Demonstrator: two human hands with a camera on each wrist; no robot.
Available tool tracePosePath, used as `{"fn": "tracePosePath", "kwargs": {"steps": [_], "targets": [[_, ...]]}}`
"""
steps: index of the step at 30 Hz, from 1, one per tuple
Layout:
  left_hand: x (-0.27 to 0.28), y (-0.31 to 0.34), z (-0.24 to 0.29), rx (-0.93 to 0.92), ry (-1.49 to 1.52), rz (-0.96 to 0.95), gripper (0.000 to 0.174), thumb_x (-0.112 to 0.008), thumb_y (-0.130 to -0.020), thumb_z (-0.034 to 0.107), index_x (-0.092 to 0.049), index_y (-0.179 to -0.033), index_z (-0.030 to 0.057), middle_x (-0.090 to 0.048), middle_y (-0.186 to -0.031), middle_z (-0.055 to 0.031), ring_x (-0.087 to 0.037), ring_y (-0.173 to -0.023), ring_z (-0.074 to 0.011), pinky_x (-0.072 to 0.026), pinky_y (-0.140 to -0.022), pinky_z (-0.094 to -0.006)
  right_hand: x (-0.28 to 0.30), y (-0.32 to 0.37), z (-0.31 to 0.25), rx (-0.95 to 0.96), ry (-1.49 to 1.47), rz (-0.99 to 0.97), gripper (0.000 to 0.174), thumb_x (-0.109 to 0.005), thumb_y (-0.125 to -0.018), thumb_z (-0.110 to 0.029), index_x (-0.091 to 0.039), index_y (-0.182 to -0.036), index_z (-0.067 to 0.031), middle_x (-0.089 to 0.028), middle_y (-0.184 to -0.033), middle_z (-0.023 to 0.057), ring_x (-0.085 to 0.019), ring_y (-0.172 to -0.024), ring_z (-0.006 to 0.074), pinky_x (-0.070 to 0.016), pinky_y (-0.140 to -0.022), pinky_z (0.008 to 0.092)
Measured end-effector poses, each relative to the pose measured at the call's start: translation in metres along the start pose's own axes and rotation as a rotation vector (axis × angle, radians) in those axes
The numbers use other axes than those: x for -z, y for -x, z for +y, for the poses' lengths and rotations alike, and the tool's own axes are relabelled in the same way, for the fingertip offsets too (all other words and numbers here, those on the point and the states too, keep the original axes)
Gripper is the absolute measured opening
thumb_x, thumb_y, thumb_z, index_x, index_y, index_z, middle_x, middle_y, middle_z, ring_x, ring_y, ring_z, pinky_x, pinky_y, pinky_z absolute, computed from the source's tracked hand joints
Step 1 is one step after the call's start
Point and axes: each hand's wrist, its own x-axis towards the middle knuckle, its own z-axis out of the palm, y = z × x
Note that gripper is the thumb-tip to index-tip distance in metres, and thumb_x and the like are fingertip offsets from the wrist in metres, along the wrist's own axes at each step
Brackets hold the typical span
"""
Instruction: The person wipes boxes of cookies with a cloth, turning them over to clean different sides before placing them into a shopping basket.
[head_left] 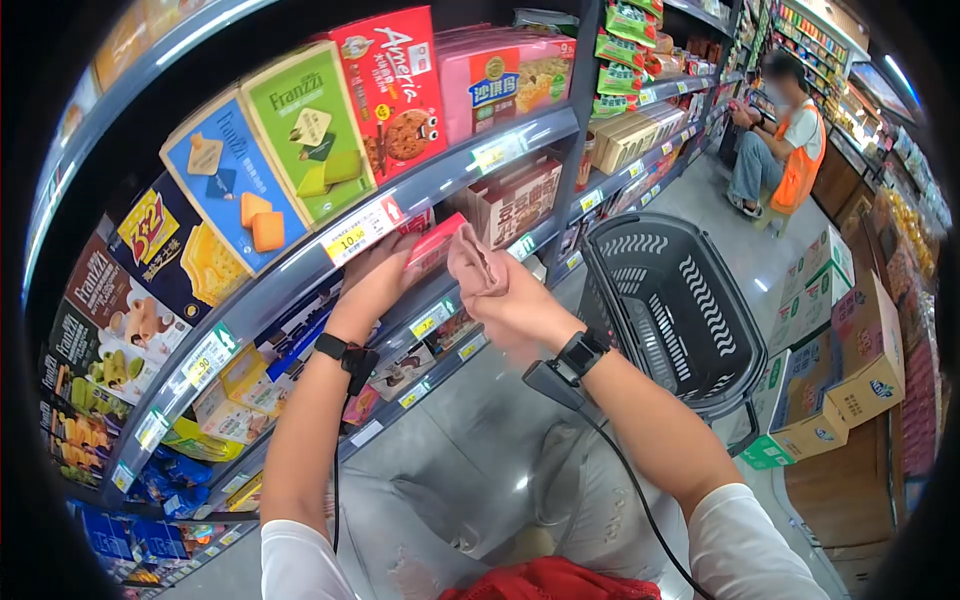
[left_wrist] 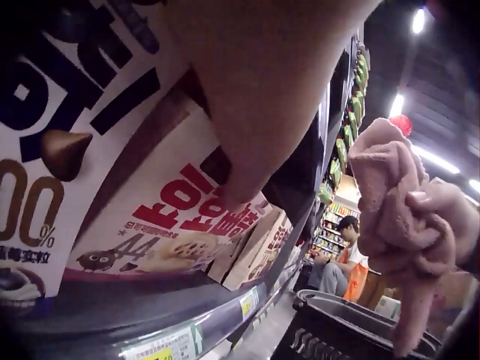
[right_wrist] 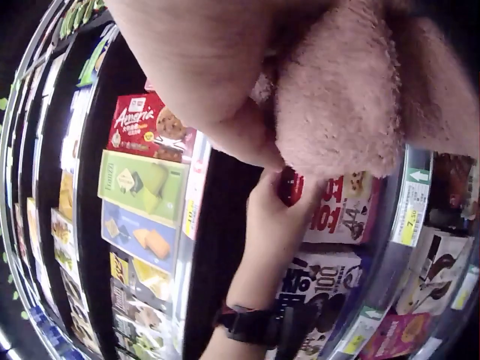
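Observation:
My left hand (head_left: pixel 375 280) reaches into a lower shelf under the price rail. Its thumb and fingers are around the edge of a red-topped snack box (head_left: pixel 436 247), whose front (left_wrist: pixel 169 210) carries red lettering and a cookie picture. A white box (left_wrist: pixel 45 180) with dark lettering stands beside it. In my right hand (head_left: pixel 520 310) I grip a bunched pink fluffy cloth (head_left: pixel 475 265) close to the box's right end. That cloth (right_wrist: pixel 337 97) hides part of the shelf in the right wrist view.
Biscuit boxes, including a green one (head_left: pixel 308 135) and a red one (head_left: pixel 395 90), line the shelf above. A black shopping basket (head_left: pixel 608 300) stands right of me. Cartons (head_left: pixel 865 350) are stacked farther right. A person in an orange vest (head_left: pixel 803 160) sits low in the aisle.

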Motion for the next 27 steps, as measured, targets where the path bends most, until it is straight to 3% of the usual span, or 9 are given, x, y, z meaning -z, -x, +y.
{"fn": "tracePosePath", "kwargs": {"steps": [5, 8, 9, 11, 13, 19, 24, 25, 27], "targets": [[0.000, -0.005, -0.012, -0.015, 0.168, -0.010, 0.050, -0.076, -0.084, 0.027, -0.062, -0.130, 0.0100, -0.064, -0.128, -0.0156, -0.061, -0.118, -0.0381, -0.0501, -0.099, -0.0473, -0.004, -0.029, -0.015, 0.104, 0.419, -0.101, 0.061, -0.074, -0.076, -0.011, -0.054, -0.133, -0.0077, -0.066, -0.117, 0.0233, -0.064, -0.110, 0.0408, -0.0527, -0.093, 0.0426], [0.005, -0.007, -0.014, 0.035, 0.274, -0.018, 0.052, -0.076, -0.085, 0.030, -0.061, -0.130, 0.0091, -0.063, -0.131, -0.0180, -0.061, -0.120, -0.0384, -0.0501, -0.099, -0.0467, -0.012, -0.063, 0.005, 0.399, 0.413, 0.039, 0.069, -0.073, -0.073, -0.010, -0.053, -0.139, -0.0118, -0.067, -0.115, 0.0258, -0.064, -0.107, 0.0452, -0.0535, -0.091, 0.0455], [0.015, -0.008, -0.007, 0.068, 0.314, -0.036, 0.053, -0.076, -0.086, 0.032, -0.061, -0.131, 0.0087, -0.063, -0.132, -0.0188, -0.062, -0.120, -0.0384, -0.0500, -0.100, -0.0464, -0.011, -0.067, -0.005, 0.244, 0.385, -0.037, 0.075, -0.071, -0.074, -0.009, -0.050, -0.147, -0.0117, -0.069, -0.111, 0.0267, -0.067, -0.104, 0.0440, -0.0542, -0.090, 0.0452], [0.012, -0.008, -0.008, 0.041, 0.372, 0.014, 0.053, -0.073, -0.088, 0.037, -0.062, -0.130, 0.0068, -0.065, -0.129, -0.0208, -0.064, -0.117, -0.0374, -0.0503, -0.098, -0.0443, -0.015, -0.076, -0.006, 0.182, 0.333, -0.084, 0.079, -0.071, -0.075, -0.010, -0.047, -0.150, -0.0120, -0.070, -0.110, 0.0275, -0.068, -0.104, 0.0423, -0.0543, -0.091, 0.0441], [0.020, -0.010, -0.008, 0.075, 0.509, -0.105, 0.051, -0.072, -0.089, 0.038, -0.063, -0.128, 0.0058, -0.067, -0.126, -0.0208, -0.065, -0.115, -0.0369, -0.0508, -0.097, -0.0431, -0.021, -0.086, -0.002, 0.096, 0.317, -0.156, 0.084, -0.070, -0.076, -0.013, -0.042, -0.155, -0.0116, -0.070, -0.110, 0.0283, -0.069, -0.105, 0.0392, -0.0541, -0.092, 0.0414], [0.012, -0.011, -0.018, 0.024, 0.646, -0.124, 0.048, -0.073, -0.087, 0.032, -0.064, -0.125, 0.0040, -0.069, -0.116, -0.0204, -0.067, -0.108, -0.0350, -0.0517, -0.093, -0.0406, -0.027, -0.096, 0.024, 0.159, 0.367, -0.125, 0.069, -0.074, -0.078, -0.017, -0.049, -0.142, -0.0068, -0.069, -0.115, 0.0262, -0.068, -0.110, 0.0399, -0.0546, -0.093, 0.0441], [0.017, 0.009, -0.025, -0.038, 0.497, -0.110, 0.060, -0.076, -0.085, 0.033, -0.057, -0.134, 0.0034, -0.062, -0.130, -0.0200, -0.060, -0.121, -0.0361, -0.0481, -0.102, -0.0424, -0.025, -0.087, 0.021, 0.105, 0.310, -0.126, 0.066, -0.075, -0.079, -0.018, -0.049, -0.138, -0.0063, -0.067, -0.120, 0.0265, -0.066, -0.113, 0.0425, -0.0538, -0.094, 0.0461], [0.017, 0.015, -0.026, -0.043, 0.454, -0.109, 0.060, -0.075, -0.085, 0.033, -0.056, -0.135, 0.0039, -0.060, -0.132, -0.0199, -0.059, -0.123, -0.0364, -0.0471, -0.104, -0.0426, -0.025, -0.087, 0.024, 0.126, 0.331, -0.107, 0.065, -0.076, -0.076, -0.014, -0.050, -0.135, -0.0044, -0.067, -0.116, 0.0224, -0.067, -0.110, 0.0367, -0.0531, -0.094, 0.0412], [0.026, 0.024, -0.034, -0.030, 0.358, -0.173, 0.068, -0.078, -0.084, 0.040, -0.054, -0.138, 0.0063, -0.055, -0.142, -0.0193, -0.052, -0.132, -0.0381, -0.0434, -0.109, -0.0440, -0.023, -0.089, 0.028, 0.105, 0.308, -0.128, 0.064, -0.076, -0.076, -0.014, -0.050, -0.134, -0.0044, -0.067, -0.115, 0.0223, -0.067, -0.109, 0.0368, -0.0530, -0.093, 0.0417]]}}
